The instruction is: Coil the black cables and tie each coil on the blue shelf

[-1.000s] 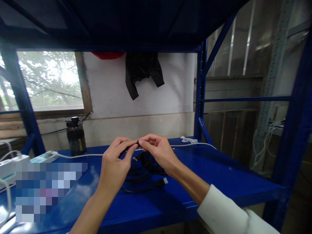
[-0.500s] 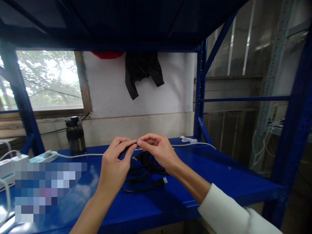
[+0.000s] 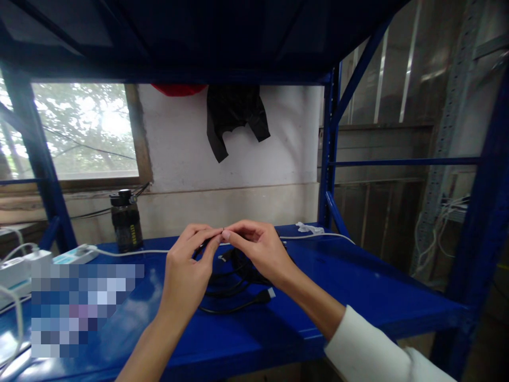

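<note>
My left hand point(image 3: 191, 257) and my right hand point(image 3: 258, 246) meet fingertip to fingertip above the blue shelf. Both are pinched closed around something small and dark, mostly hidden by the fingers. A dark strand shows under the fingers of my left hand. Below and behind the hands, black cables point(image 3: 228, 291) lie in loose coils on the shelf. One cable end has a black plug with a pale metal tip point(image 3: 271, 293), and another connector point(image 3: 225, 257) lies nearer the hands.
A dark bottle point(image 3: 126, 225) stands at the back left, beside white power strips point(image 3: 75, 254). A white cable point(image 3: 334, 234) runs along the back past crumpled plastic point(image 3: 309, 228). Blue posts point(image 3: 326, 148) frame the shelf, and black clothing point(image 3: 234, 114) hangs behind.
The whole view has shifted slightly, with the background a little further right. Both hands keep their pinch at nearly the same place, the right one turned slightly.
</note>
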### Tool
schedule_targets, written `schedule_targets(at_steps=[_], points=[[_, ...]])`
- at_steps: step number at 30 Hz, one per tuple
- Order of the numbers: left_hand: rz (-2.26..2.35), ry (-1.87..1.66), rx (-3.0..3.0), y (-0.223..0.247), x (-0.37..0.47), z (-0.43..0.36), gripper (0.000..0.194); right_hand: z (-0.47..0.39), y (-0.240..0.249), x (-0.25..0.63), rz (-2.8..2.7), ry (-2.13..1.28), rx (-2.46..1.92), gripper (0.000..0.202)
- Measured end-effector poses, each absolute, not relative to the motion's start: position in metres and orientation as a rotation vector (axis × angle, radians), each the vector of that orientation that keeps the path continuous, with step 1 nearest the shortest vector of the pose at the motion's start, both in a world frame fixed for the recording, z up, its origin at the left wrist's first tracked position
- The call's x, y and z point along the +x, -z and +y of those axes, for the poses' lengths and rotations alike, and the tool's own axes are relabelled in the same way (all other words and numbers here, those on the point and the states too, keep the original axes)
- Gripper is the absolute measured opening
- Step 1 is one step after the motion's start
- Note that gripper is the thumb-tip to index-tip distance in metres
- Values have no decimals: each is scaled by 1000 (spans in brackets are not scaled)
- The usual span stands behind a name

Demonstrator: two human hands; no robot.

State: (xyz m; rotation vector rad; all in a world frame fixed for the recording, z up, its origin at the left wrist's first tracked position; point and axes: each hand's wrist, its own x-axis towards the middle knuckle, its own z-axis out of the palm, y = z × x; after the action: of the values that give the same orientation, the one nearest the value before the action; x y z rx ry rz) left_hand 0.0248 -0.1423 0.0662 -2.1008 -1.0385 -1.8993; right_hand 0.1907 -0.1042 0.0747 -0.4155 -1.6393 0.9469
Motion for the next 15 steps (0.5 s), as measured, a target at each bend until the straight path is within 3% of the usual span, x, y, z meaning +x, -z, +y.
schedule_targets(at_steps=[15], points=[[-1127, 1885, -2101, -69, 28, -148, 9, -100, -76, 191, -1573, -1071, -450, 29]])
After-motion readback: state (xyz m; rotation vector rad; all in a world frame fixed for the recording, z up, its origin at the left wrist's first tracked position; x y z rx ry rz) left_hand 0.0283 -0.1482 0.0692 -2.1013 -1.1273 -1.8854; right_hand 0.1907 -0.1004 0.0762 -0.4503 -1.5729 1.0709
